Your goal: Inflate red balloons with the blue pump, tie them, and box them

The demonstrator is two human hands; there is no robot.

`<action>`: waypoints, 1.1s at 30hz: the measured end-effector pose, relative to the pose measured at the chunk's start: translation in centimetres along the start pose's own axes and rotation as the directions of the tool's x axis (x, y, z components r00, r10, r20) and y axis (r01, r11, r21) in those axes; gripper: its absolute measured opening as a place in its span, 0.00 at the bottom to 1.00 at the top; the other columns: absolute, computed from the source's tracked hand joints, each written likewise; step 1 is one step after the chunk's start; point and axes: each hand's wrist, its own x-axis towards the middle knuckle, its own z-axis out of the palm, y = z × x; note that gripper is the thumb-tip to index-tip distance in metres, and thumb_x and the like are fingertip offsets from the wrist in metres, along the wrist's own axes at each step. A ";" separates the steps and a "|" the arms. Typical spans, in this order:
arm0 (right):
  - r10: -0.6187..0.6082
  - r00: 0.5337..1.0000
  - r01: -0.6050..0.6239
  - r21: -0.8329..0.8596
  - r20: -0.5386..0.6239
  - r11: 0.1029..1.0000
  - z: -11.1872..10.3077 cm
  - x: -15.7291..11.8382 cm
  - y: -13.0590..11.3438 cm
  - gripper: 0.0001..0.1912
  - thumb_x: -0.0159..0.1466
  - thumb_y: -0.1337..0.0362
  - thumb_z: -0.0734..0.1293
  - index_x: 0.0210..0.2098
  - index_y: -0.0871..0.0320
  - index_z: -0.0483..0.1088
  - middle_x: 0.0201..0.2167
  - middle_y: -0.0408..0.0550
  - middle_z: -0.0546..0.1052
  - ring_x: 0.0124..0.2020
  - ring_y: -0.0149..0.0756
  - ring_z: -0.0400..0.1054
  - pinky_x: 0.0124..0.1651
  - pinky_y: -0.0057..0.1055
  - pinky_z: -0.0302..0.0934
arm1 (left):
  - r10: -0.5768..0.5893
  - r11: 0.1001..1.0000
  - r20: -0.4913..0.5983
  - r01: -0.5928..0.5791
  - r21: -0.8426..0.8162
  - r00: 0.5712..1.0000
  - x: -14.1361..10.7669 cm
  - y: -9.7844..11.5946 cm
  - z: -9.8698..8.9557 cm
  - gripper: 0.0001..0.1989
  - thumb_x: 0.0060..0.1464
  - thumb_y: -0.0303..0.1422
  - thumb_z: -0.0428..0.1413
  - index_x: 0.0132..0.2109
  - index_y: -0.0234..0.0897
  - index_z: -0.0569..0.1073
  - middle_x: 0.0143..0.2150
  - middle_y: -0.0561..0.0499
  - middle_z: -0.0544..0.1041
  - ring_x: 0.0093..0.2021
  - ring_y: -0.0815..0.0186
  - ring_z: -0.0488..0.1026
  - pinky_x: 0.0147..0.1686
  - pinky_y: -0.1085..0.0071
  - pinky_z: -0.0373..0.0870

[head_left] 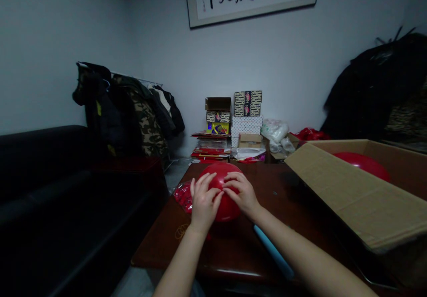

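A round, inflated red balloon (224, 214) is just above the dark wooden table, in front of me. My left hand (204, 194) is at its near left side, thumb and forefinger pinched together at the balloon's surface. From the right, my right hand (242, 191) meets it with its own thumb and finger pinched at the same spot. The bit between the fingertips, likely the balloon's neck, is too small to make out. Left of the balloon lies a clear bag of red pieces (183, 197). Below my right forearm is a long light-blue object (274, 253), partly covered.
Thin yellow loops (182, 231) lie at the left on the table (160, 248). An open cardboard box (353, 194) at the right holds another red balloon (362, 164). A black sofa (50, 190) runs along the left. Stacked boxes (247, 126) stand behind the table.
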 end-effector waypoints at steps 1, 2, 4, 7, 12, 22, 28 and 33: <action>-0.001 1.000 0.001 0.001 0.000 1.000 -0.2 -0.1 -0.2 0.04 0.59 0.64 0.65 0.34 0.52 0.72 0.40 0.46 0.72 0.49 0.38 0.62 0.53 0.41 0.56 | 0.000 1.000 0.006 0.000 -0.019 1.000 0.1 0.1 -0.1 0.06 0.52 0.32 0.54 0.31 0.42 0.75 0.56 0.49 0.68 0.58 0.54 0.59 0.58 0.44 0.46; -0.001 1.000 0.001 0.001 -0.001 1.000 -0.4 -0.1 -0.4 0.04 0.60 0.64 0.64 0.34 0.52 0.72 0.40 0.46 0.72 0.48 0.38 0.62 0.53 0.41 0.56 | 0.000 0.999 0.012 0.000 -0.039 1.000 0.1 0.2 -0.2 0.05 0.52 0.32 0.54 0.31 0.43 0.75 0.56 0.49 0.68 0.58 0.54 0.59 0.58 0.44 0.46; 0.000 1.000 0.000 0.001 -0.003 1.000 -0.8 -0.1 -0.8 0.04 0.59 0.63 0.65 0.33 0.52 0.72 0.39 0.46 0.72 0.48 0.38 0.63 0.52 0.41 0.56 | 0.002 0.997 0.027 0.000 -0.078 1.000 0.3 0.4 -0.3 0.05 0.51 0.33 0.55 0.30 0.43 0.76 0.55 0.49 0.68 0.58 0.54 0.59 0.57 0.43 0.47; 0.001 1.000 -0.001 0.003 0.000 1.000 -1.4 0.1 -1.3 0.04 0.59 0.63 0.65 0.32 0.52 0.72 0.38 0.46 0.72 0.47 0.38 0.63 0.52 0.41 0.57 | 0.009 0.992 0.046 -0.004 -0.124 0.999 0.7 0.7 -0.6 0.06 0.51 0.33 0.55 0.30 0.42 0.75 0.54 0.49 0.69 0.57 0.54 0.59 0.57 0.45 0.50; -0.008 0.999 0.007 0.006 0.051 1.000 -2.1 0.6 -2.0 0.03 0.59 0.62 0.65 0.31 0.53 0.72 0.38 0.46 0.72 0.45 0.36 0.64 0.51 0.40 0.57 | 0.016 0.992 0.039 -0.011 -0.125 0.999 1.3 1.1 -1.2 0.05 0.50 0.30 0.55 0.29 0.42 0.75 0.52 0.49 0.70 0.57 0.55 0.59 0.57 0.48 0.52; -0.048 0.947 0.047 0.012 0.316 0.999 -3.9 1.0 -2.6 0.02 0.56 0.61 0.68 0.29 0.52 0.72 0.51 0.44 0.68 0.60 0.42 0.51 0.60 0.46 0.46 | 0.031 0.999 0.013 -0.030 -0.020 0.999 1.3 1.6 -1.5 0.06 0.50 0.27 0.53 0.29 0.42 0.74 0.53 0.49 0.70 0.58 0.54 0.59 0.57 0.43 0.45; 0.004 0.969 -0.038 0.134 0.247 0.990 -3.6 0.2 -1.8 0.09 0.61 0.62 0.62 0.38 0.49 0.73 0.61 0.43 0.58 0.64 0.41 0.43 0.62 0.48 0.42 | 0.014 0.998 0.072 -0.009 -0.065 0.997 0.6 2.0 -0.7 0.06 0.46 0.26 0.55 0.29 0.42 0.74 0.53 0.49 0.69 0.58 0.54 0.58 0.58 0.45 0.47; -0.028 0.999 0.028 0.006 0.041 1.000 -2.5 -0.4 -1.5 0.10 0.60 0.64 0.62 0.39 0.46 0.72 0.55 0.43 0.65 0.60 0.40 0.52 0.61 0.52 0.39 | -0.039 0.986 0.058 0.048 -0.158 0.998 0.5 2.3 -0.3 0.05 0.47 0.27 0.55 0.29 0.42 0.75 0.52 0.49 0.68 0.57 0.56 0.59 0.57 0.49 0.54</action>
